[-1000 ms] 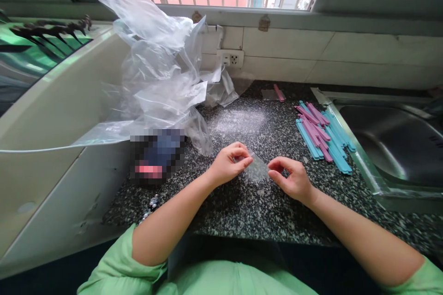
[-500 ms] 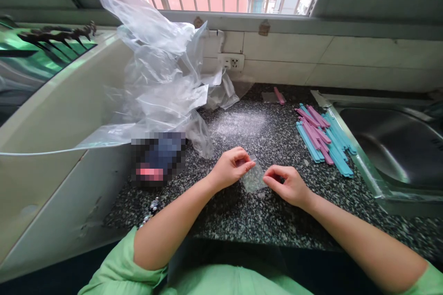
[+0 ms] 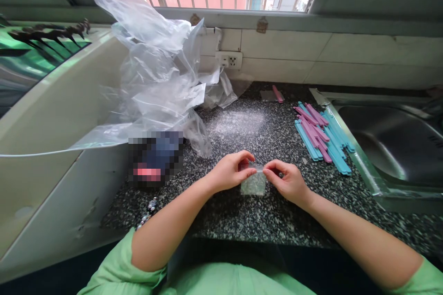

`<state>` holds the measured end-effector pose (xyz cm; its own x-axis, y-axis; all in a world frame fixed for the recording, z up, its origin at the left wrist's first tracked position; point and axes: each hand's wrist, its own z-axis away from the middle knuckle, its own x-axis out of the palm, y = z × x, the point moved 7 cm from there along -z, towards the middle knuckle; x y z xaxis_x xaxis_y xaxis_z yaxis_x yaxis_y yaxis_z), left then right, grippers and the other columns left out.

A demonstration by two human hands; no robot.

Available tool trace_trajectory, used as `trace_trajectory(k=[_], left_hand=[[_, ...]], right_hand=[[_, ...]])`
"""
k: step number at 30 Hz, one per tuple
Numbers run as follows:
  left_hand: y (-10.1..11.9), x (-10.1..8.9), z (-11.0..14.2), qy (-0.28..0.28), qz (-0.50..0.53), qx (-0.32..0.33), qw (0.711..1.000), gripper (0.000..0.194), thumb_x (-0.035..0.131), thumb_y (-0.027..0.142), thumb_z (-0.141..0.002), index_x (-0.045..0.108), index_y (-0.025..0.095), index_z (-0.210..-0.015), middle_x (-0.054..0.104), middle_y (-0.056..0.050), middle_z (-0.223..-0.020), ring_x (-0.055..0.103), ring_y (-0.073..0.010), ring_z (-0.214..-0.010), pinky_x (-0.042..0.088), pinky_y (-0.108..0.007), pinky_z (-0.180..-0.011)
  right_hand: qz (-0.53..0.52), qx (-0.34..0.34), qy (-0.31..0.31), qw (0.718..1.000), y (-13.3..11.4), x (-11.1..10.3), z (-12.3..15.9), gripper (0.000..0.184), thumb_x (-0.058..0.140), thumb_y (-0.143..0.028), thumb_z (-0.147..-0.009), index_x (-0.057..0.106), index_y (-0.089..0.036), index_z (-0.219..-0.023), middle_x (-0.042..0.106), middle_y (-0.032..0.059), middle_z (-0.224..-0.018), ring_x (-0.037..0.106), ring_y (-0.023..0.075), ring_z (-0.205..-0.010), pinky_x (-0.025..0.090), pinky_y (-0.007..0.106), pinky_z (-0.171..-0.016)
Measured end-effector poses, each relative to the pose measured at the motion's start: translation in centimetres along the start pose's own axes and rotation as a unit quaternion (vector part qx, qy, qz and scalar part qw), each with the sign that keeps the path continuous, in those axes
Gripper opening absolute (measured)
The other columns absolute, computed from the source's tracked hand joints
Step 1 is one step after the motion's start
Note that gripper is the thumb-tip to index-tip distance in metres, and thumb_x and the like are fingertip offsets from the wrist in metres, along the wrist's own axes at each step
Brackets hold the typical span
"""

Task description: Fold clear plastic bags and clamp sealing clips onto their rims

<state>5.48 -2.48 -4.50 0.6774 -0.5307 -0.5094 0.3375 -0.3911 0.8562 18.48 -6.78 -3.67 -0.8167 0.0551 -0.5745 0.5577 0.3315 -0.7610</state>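
A small clear plastic bag (image 3: 253,185) hangs just above the speckled counter, between my two hands. My right hand (image 3: 286,179) pinches its upper right corner between thumb and forefinger. At the upper left corner, the thumb of my left hand (image 3: 229,171) presses on the bag. The left forefinger is raised, and the other left fingers are partly hidden behind the bag's top edge. Further right lies a loose pile of pink sealing clips (image 3: 313,130) and blue sealing clips (image 3: 335,150).
Crumpled clear plastic sheeting (image 3: 162,83) rises at the left, with a pixelated dark object (image 3: 155,159) in front of it. One pink clip (image 3: 277,94) lies on a small clear bag (image 3: 267,96) near the wall. A steel sink (image 3: 391,143) is at the right.
The bag has turned from tilted to upright and square. My right hand, apart from it before, now grips its right corner. My left forefinger has lifted from the thumb.
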Motion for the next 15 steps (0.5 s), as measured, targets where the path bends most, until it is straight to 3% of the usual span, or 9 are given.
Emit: trace_trajectory(k=[5, 10, 15], left_hand=[[-0.08, -0.40, -0.24, 0.008, 0.015, -0.006, 1.000, 0.009, 0.054, 0.019, -0.077, 0.058, 0.014, -0.071, 0.055, 0.001, -0.065, 0.048, -0.0098, -0.060, 0.038, -0.021, -0.056], [0.22, -0.12, -0.28, -0.004, 0.008, 0.009, 1.000, 0.010, 0.054, 0.017, -0.076, 0.056, 0.014, -0.067, 0.052, 0.002, -0.062, 0.046, -0.0092, -0.059, 0.037, -0.021, -0.056], [-0.39, -0.58, -0.28, 0.006, 0.039, -0.026, 0.999, 0.010, 0.058, 0.022, -0.075, 0.057, 0.014, -0.068, 0.053, 0.002, -0.062, 0.046, -0.0090, -0.058, 0.037, -0.021, -0.054]], right_hand=[[-0.004, 0.002, 0.013, 1.000, -0.05, -0.25, -0.10, 0.015, 0.055, -0.027, -0.080, 0.059, -0.018, -0.069, 0.061, 0.0005, -0.060, 0.053, 0.0107, -0.051, 0.042, 0.022, -0.050], [0.011, 0.011, -0.008, 1.000, -0.10, 0.11, -0.05, 0.016, 0.055, -0.027, -0.080, 0.059, -0.018, -0.068, 0.061, 0.0004, -0.059, 0.054, 0.0109, -0.052, 0.042, 0.022, -0.050], [0.015, 0.007, 0.011, 1.000, -0.06, -0.17, -0.03, 0.017, 0.053, -0.027, -0.080, 0.057, -0.018, -0.066, 0.060, 0.0006, -0.058, 0.052, 0.0106, -0.050, 0.041, 0.022, -0.049]])
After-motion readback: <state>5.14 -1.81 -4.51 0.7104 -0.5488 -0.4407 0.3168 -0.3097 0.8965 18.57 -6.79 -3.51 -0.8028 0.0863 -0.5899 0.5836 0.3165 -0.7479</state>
